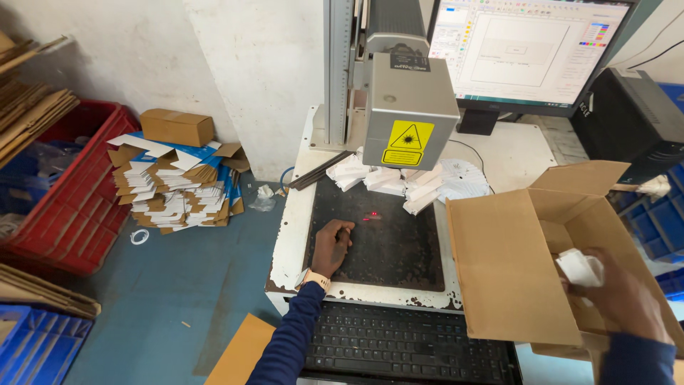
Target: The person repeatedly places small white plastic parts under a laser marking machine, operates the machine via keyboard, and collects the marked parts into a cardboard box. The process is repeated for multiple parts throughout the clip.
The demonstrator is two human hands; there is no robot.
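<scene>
I take the dark, scuffed metal work plate (385,242) under the grey box-shaped laser head (410,107) as my landmark. My left hand (332,246) lies flat on the near-left part of that plate, palm down, fingers together and curled a little, gripping nothing. Two small red light marks (371,215) glow on the plate just beyond its fingertips.

Right of the plate stands an open brown cardboard box (513,278), flaps up. My right hand (618,296) is inside it, fingers closed around a small white folded carton (581,267).

At the far edge of the plate, below the laser head, lies a loose heap of similar white cartons (413,182). Behind the plate, to the right, a computer monitor (527,50) shows a bright program window. On the near side of the plate sits a black keyboard (406,346).

Left of the plate, down on the blue floor (185,285), a pile of flattened blue, white and brown cartons (178,185) carries one closed brown box (177,127) on top. Further left is a red plastic crate (71,199).
</scene>
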